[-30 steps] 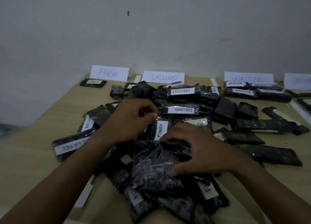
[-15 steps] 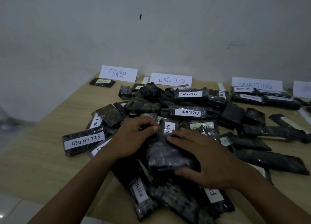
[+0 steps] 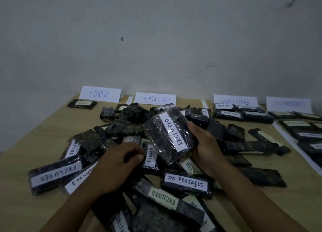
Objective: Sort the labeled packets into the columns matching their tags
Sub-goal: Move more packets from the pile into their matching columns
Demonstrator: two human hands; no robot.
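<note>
Packet marked EXCLUDED (image 3: pixel 167 137) is held tilted above pile (image 3: pixel 122 130), right hand (image 3: pixel 207 148) clasping its edge. Left hand (image 3: pixel 118 165) rests on pile, fingers curled; any pinch cannot be determined.

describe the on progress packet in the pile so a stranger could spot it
On the wooden table, find the pile of dark packets in the middle. Just this side of the right hand, which holds up an EXCLUDED packet, lies the ON PROGRESS packet. No neighbour carries those words on its white label.
</note>
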